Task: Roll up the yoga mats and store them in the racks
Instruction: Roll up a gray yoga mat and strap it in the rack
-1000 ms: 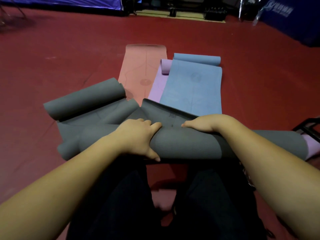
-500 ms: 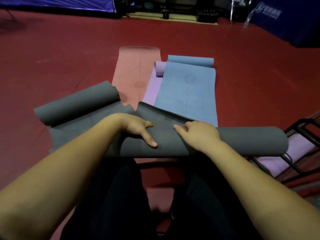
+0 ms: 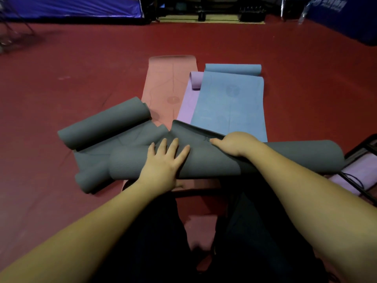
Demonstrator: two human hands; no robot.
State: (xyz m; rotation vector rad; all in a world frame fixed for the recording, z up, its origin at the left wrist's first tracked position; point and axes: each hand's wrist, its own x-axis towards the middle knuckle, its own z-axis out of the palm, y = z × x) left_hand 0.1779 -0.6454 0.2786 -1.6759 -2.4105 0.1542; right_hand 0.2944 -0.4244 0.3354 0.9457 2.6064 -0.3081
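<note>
1. Red flooring fills the room, with blue padding along the far wall.
2. Across the person's lap lies a rolled grey mat, its loose flap raised at the far edge.
3. Left hand presses flat on the roll, fingers spread and straight, its grip released.
4. Right hand curls over the flap's edge, grip grasping the grey mat.
5. A second grey mat, partly rolled, lies to the left on the floor.
6. Beyond lie a pink mat, a purple mat and a blue mat, mostly unrolled.
7. At far right a black rack holds a rolled purple mat.
</note>
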